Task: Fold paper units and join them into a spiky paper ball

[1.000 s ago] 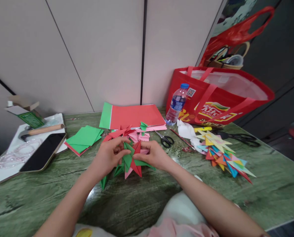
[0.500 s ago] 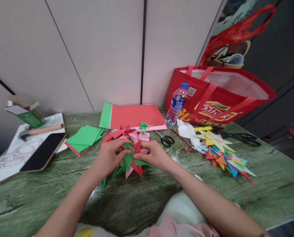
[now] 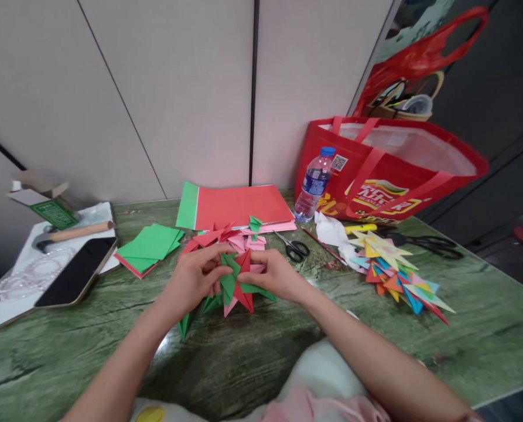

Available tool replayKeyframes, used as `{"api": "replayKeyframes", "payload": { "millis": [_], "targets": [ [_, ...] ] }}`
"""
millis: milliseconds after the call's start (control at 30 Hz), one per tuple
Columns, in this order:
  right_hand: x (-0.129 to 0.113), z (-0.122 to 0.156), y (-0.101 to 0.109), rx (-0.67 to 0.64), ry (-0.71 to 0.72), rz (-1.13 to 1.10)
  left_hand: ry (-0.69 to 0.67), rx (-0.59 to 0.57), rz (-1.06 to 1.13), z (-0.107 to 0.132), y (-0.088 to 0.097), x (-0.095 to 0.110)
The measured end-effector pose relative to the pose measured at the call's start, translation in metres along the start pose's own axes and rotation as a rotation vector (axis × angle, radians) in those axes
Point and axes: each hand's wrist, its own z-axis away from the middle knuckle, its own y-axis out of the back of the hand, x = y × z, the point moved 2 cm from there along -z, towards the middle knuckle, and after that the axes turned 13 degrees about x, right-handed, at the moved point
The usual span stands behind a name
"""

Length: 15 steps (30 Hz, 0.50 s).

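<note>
I have both hands clamped on one paper star (image 3: 243,296), at the middle of my view, just above the near half of the table (image 3: 103,357). My left hand (image 3: 195,274) pinches a green fold between thumb and fingers; my right hand (image 3: 275,275) grips the red fold beside it, thumb in front, fingers partly hidden behind. The two hands stand close, with the star between them. Green and pink points jut out below my grip; one green point (image 3: 184,323) sits at seven o'clock, and I cannot tell whether it joins the rest. Taking the star as the clock's centre and twelve as the wall (image 3: 191,99), I see red and pink folds (image 3: 212,235) just past my fingers at eleven to twelve, with flat sheets (image 3: 243,205) beyond them at twelve. Green squares (image 3: 149,246) lie at ten. Out at nine to ten, a white board (image 3: 9,308) carries the phone (image 3: 74,274), beads (image 3: 37,272), hammer (image 3: 81,232) and green box (image 3: 57,212). The bottle (image 3: 313,190) stands upright at one, in front of the red bag (image 3: 382,176). Small scissors (image 3: 293,244), a red pencil (image 3: 324,246) and tissue (image 3: 331,230) share two o'clock; a many-coloured pile (image 3: 399,275) spreads at three.
</note>
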Motion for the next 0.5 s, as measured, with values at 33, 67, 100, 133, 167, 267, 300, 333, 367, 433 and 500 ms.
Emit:
{"api": "replayKeyframes", "payload": {
  "millis": [33, 67, 100, 133, 167, 267, 300, 333, 367, 433, 500],
  "targets": [
    [0.0003, 0.0000, 0.0001, -0.004, 0.000, -0.003, -0.004, 0.001, 0.000, 0.0000, 0.0003, 0.0005],
    [0.0004, -0.0001, 0.0002, -0.006, 0.001, -0.009, -0.009, -0.001, -0.001, -0.0001, 0.0004, 0.0010],
    [0.0003, -0.0002, 0.0002, -0.009, 0.003, -0.015, -0.011, -0.002, -0.003, -0.0002, 0.0003, 0.0016],
    [0.0002, -0.0004, 0.0003, -0.010, 0.004, -0.020, -0.004, -0.002, 0.000, -0.0004, 0.0003, 0.0020],
    [0.0002, -0.0006, 0.0003, -0.008, 0.004, -0.025, 0.011, 0.000, 0.007, -0.0005, 0.0001, 0.0023],
    [0.0003, -0.0009, 0.0002, -0.005, -0.001, -0.032, 0.064, -0.005, 0.037, -0.0009, -0.0005, 0.0028],
    [0.0003, -0.0008, 0.0002, -0.003, 0.001, -0.029, 0.074, -0.007, 0.045, -0.0010, -0.0006, 0.0028],
    [0.0003, -0.0007, 0.0002, 0.001, 0.006, -0.021, 0.082, -0.013, 0.051, -0.0011, -0.0007, 0.0027],
    [0.0003, -0.0006, 0.0003, 0.006, 0.011, -0.009, 0.089, -0.021, 0.058, -0.0012, -0.0007, 0.0024],
    [0.0002, -0.0005, 0.0006, 0.018, 0.017, 0.022, 0.106, -0.037, 0.080, -0.0014, -0.0005, 0.0013],
    [0.0003, -0.0006, 0.0008, 0.021, 0.017, 0.046, 0.115, -0.057, 0.096, -0.0017, 0.0000, -0.0001]
  ]
}}
